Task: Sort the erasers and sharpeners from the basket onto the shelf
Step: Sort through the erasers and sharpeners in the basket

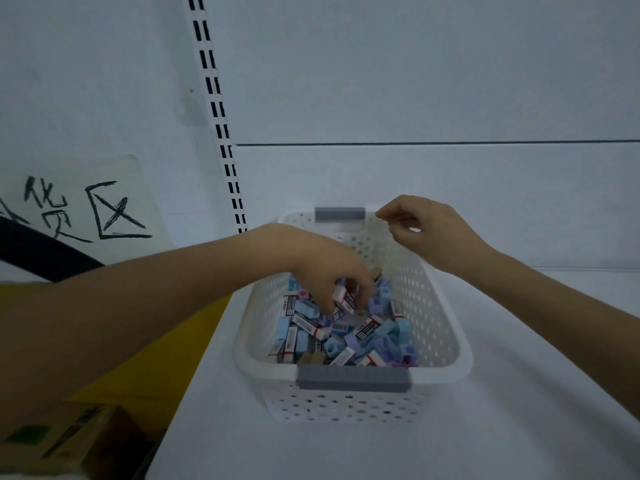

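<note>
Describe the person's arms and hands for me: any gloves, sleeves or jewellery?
Both are bare. The left hand and the right hand wear no gloves, and I can see no rings, watch or bracelet. No sleeve shows anywhere up to the picture's edges. The view is too soft to make out fine marks.

sign (79,202): cut by left edge | left hand (322,268): covers some erasers (308,323) | carton (69,441): blurred

A white perforated plastic basket (433,306) sits on the white shelf board (519,427), holding a heap of pastel erasers and sharpeners (363,337). Inside it, the left hand (322,261) pinches a white sleeved eraser (341,296).
</note>
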`<state>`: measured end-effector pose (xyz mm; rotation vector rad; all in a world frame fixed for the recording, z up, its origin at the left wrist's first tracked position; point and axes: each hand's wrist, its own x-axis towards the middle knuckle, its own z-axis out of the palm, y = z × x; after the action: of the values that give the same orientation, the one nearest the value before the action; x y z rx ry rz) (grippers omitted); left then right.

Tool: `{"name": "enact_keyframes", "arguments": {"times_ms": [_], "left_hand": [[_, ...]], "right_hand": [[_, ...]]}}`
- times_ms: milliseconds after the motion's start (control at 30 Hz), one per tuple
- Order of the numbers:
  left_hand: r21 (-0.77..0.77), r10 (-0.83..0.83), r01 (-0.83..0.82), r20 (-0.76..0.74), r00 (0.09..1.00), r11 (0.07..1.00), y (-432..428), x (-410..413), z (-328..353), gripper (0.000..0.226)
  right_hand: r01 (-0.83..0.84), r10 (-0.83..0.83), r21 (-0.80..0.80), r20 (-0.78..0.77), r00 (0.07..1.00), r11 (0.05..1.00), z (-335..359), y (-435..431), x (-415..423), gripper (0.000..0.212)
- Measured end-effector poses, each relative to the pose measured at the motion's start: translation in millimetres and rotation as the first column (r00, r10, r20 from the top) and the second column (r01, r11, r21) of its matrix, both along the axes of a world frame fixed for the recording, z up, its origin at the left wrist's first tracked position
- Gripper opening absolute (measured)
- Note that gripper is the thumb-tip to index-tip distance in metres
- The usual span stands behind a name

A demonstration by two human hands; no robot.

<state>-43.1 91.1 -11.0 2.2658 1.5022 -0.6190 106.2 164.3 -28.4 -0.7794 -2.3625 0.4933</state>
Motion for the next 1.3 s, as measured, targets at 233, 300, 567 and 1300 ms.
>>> {"name": "enact_keyframes", "arguments": {"times_ms": [233,300,567,1300], "left_hand": [[0.065,-0.043,0.040,0.047,0.998,0.997,4.8,-8.2,-5.8,0.039],[0.089,-0.019,0.009,0.112,0.994,0.996,6.7,-13.1,-6.8,0.028],[0.186,0.050,-0.106,0.285,0.957,0.977,8.3,-32.9,8.4,0.008],[0.514,0.142,-0.541,0.625,0.768,0.666,15.6,-49.6,-10.7,0.010]], "right_hand": [[-0.007,0.007,0.011,0.004,1.000,1.000,1.2,-0.5,0.0,0.025],[-0.012,0.012,0.005,0.006,1.000,1.000,0.8,-0.6,0.7,0.025],[-0.030,0.028,0.035,0.065,0.998,0.999,3.9,0.5,0.9,0.024],[-0.488,0.420,-0.227,0.844,0.334,0.843,12.1,-41.1,-43.3,0.050]]}}
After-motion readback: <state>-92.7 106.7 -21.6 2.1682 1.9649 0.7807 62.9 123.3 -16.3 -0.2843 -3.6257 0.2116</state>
